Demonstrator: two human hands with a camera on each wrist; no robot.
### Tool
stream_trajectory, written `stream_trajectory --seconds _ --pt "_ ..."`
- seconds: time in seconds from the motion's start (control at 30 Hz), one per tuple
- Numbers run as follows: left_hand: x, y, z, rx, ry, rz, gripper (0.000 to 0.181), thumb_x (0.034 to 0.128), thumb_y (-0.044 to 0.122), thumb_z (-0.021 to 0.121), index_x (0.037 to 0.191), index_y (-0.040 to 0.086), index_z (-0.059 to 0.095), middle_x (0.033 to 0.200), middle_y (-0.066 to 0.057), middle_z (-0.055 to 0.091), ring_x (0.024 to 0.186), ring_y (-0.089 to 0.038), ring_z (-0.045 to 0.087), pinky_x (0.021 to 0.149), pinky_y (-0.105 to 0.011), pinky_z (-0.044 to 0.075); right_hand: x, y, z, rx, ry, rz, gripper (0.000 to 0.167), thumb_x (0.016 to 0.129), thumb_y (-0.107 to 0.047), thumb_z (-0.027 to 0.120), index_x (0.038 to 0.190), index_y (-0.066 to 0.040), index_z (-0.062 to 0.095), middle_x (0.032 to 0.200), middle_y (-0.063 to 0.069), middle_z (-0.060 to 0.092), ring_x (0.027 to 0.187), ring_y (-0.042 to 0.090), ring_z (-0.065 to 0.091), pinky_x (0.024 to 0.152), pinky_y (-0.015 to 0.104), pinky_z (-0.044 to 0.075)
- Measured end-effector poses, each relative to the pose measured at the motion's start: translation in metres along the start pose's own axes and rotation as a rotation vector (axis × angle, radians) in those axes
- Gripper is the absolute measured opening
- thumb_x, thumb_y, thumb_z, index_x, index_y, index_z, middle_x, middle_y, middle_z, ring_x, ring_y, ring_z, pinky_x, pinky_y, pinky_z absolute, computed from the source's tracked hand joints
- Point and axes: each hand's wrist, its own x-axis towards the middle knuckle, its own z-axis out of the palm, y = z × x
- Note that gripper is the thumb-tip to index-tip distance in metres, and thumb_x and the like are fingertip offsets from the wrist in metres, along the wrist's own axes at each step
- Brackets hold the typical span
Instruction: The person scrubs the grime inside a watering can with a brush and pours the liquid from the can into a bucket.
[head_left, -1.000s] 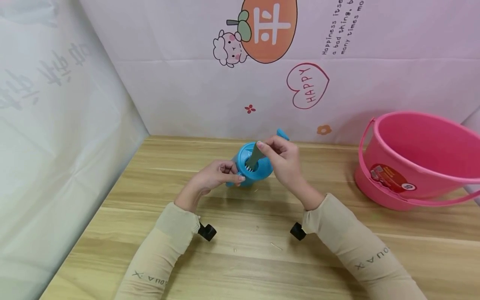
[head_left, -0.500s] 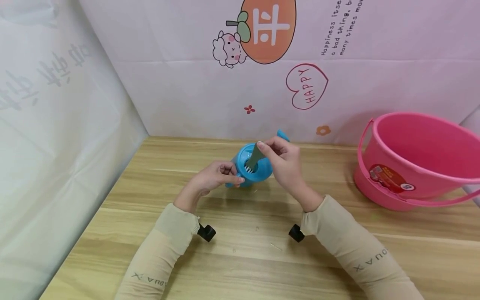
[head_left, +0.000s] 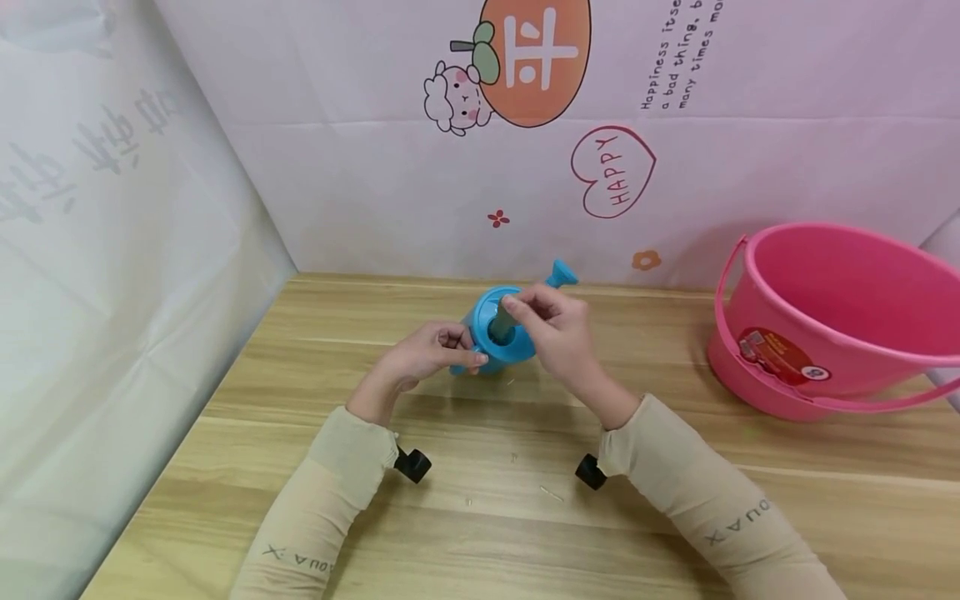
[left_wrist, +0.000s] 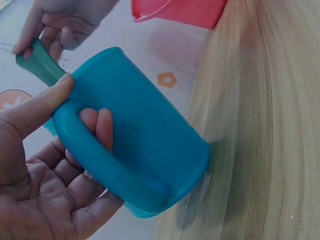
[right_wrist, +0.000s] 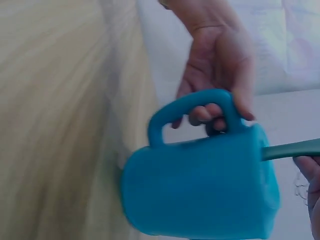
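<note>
A blue watering can (head_left: 522, 348) is near the back of the wooden table, its sprinkler spout (head_left: 561, 274) pointing to the back right. Curled around its handle, my left hand (head_left: 423, 357) steadies the can (left_wrist: 137, 117), with the thumb on top near the rim. My right hand (head_left: 561, 332) pinches the green handle of a brush (head_left: 503, 322) that reaches down into the can's round opening. The brush's bristles are hidden inside. In the right wrist view, the green handle (right_wrist: 290, 150) sticks out of the can's top (right_wrist: 200, 185). The can's base is close to the tabletop.
To the right stands a large pink bucket (head_left: 787, 362) with its handle hanging down. A few tiny scraps (head_left: 552, 493) lie on the wooden table (head_left: 480, 550). A printed white cloth (head_left: 360, 192) hangs behind the table.
My right hand has moved slightly down and left, pushing the brush deeper, so its white bristles no longer show. More of the spout is now visible. My left hand has stayed on the handle.
</note>
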Motion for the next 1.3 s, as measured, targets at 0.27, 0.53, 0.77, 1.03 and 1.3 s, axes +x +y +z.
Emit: stream_trajectory --seconds 0.27,0.53,0.77,1.03,1.3 --pt "-0.001 -0.001 -0.003 -0.015 -0.022 -0.002 0.018 0.0972 0.005 0.068 0.081 0.007 0.061 0.082 -0.006 0.068 0.087 -0.028 0.062 0.083 -0.037 0.048 0.006 -0.002 -0.003 0.034 0.02 0.025 0.011 0.095 0.008 0.067 0.083 0.008 0.068 0.072 0.016 0.063 0.059 0.021 0.049 0.056 0.022 0.041" --pt "-0.002 0.001 -0.003 -0.027 -0.032 0.012 0.018 0.0974 0.006 0.068 0.08 0.007 0.061 0.081 -0.006 0.067 0.09 -0.039 0.061 0.087 -0.047 0.049 0.003 0.0 0.001 -0.024 -0.077 0.029 0.012 0.094 0.009 0.067 0.083 0.006 0.069 0.067 0.014 0.061 0.057 0.011 0.045 0.054 0.021 0.037" --pt "-0.001 0.002 -0.002 -0.027 -0.053 0.018 0.018 0.0975 0.005 0.067 0.081 0.007 0.061 0.081 -0.006 0.066 0.085 -0.029 0.061 0.086 -0.042 0.049 0.009 -0.002 0.003 -0.003 0.015 -0.047 0.012 0.092 0.011 0.068 0.082 0.006 0.069 0.065 0.014 0.06 0.055 0.011 0.045 0.053 0.02 0.036" --pt "-0.001 0.002 -0.003 -0.018 -0.05 0.004 0.018 0.098 0.005 0.067 0.081 0.007 0.061 0.081 -0.006 0.066 0.088 -0.032 0.062 0.089 -0.045 0.049 0.004 0.004 0.004 0.012 0.006 -0.038 0.011 0.094 0.01 0.068 0.083 0.008 0.069 0.067 0.015 0.062 0.055 0.014 0.046 0.053 0.02 0.037" --pt "-0.001 0.0 -0.003 -0.024 -0.04 -0.001 0.018 0.0986 0.006 0.066 0.081 0.006 0.061 0.082 -0.008 0.066 0.097 -0.053 0.056 0.091 -0.051 0.048 -0.001 0.007 0.004 0.002 -0.007 -0.004 0.01 0.093 0.011 0.068 0.083 0.008 0.069 0.066 0.016 0.061 0.056 0.01 0.047 0.054 0.019 0.04"
